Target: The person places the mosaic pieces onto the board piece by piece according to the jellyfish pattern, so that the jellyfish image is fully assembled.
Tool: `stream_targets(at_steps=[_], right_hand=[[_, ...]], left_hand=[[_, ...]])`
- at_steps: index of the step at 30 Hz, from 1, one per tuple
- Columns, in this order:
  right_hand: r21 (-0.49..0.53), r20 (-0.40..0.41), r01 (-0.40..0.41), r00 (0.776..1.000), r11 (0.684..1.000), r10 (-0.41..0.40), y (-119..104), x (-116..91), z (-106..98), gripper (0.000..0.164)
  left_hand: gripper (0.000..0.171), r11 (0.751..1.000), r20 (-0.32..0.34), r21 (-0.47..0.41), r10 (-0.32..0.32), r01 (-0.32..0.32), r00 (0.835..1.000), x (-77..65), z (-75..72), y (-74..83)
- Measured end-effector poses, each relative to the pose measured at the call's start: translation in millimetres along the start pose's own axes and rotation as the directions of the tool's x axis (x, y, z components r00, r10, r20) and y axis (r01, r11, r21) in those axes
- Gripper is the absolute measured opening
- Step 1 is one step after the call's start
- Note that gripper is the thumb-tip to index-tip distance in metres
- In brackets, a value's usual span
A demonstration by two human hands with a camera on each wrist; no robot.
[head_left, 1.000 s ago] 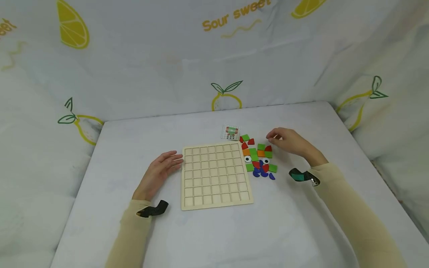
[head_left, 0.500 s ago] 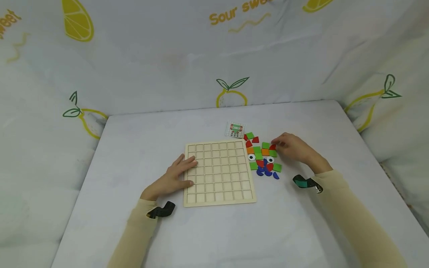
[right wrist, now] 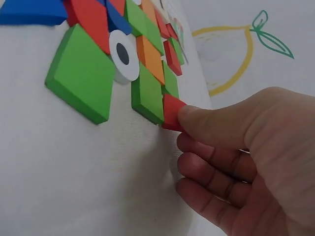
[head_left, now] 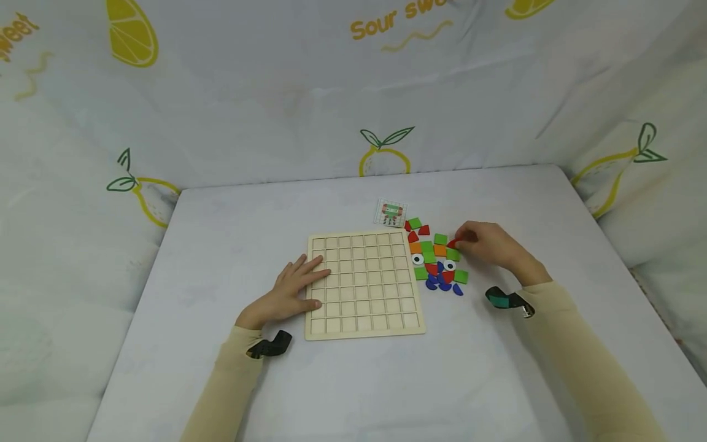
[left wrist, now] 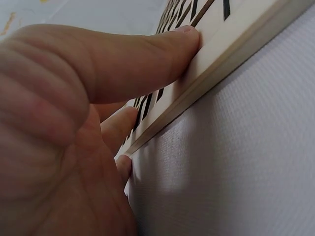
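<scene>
Red piece [head_left: 452,244] is pinched between the thumb and fingers of my right hand [head_left: 488,242], at the right side of the scattered coloured pieces [head_left: 429,257], just beside a green square [right wrist: 147,96]. My left hand [head_left: 289,291] rests, fingers spread, over the left edge of the gridded wooden board [head_left: 364,336] on the white counter [head_left: 353,387]. Just beyond the board lies a small picture card [head_left: 391,212].
</scene>
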State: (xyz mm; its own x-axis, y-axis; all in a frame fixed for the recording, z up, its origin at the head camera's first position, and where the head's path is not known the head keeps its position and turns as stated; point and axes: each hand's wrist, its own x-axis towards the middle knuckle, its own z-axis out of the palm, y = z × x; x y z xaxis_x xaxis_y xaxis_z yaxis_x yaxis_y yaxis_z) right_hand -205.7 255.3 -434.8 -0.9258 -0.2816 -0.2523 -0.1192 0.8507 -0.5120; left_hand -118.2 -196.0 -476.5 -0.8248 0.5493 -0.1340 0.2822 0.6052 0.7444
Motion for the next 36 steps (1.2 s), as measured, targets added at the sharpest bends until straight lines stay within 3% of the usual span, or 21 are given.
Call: stream_targets(at_steps=[7, 17, 23, 29, 36], right_hand=[[0.141, -0.078, 0.000, 0.997, 0.990, 0.011, 4.4, 1.5, -3.8, 0.034], [0.360, -0.144, 0.049, 0.990, 0.932, 0.004, -24.9, 5.2, -6.9, 0.039], [0.447, -0.216, 0.019, 0.972, 0.894, 0.088, -46.9, 10.3, -2.7, 0.045], [0.505, -0.180, 0.037, 0.982, 0.862, 0.063, -64.9, 19.7, 1.0, 0.041], [0.511, -0.130, 0.070, 0.992, 0.857, -0.004, -80.4, 30.4, 14.1, 0.038]], left_hand=[[0.070, 1.000, 0.000, 0.023, 0.000, 0.000, 1.000, 0.2, 0.7, 0.5], [0.069, 1.000, -0.006, 0.014, 0.005, -0.005, 1.000, 0.0, 0.8, 2.8], [0.069, 1.000, -0.008, 0.000, -0.007, 0.007, 1.000, -0.1, 1.1, 3.3], [0.068, 1.000, -0.009, -0.005, -0.003, 0.003, 1.000, -0.6, 1.0, 1.7], [0.068, 1.000, -0.005, -0.008, 0.000, 0.000, 1.000, -0.2, 1.0, 1.7]])
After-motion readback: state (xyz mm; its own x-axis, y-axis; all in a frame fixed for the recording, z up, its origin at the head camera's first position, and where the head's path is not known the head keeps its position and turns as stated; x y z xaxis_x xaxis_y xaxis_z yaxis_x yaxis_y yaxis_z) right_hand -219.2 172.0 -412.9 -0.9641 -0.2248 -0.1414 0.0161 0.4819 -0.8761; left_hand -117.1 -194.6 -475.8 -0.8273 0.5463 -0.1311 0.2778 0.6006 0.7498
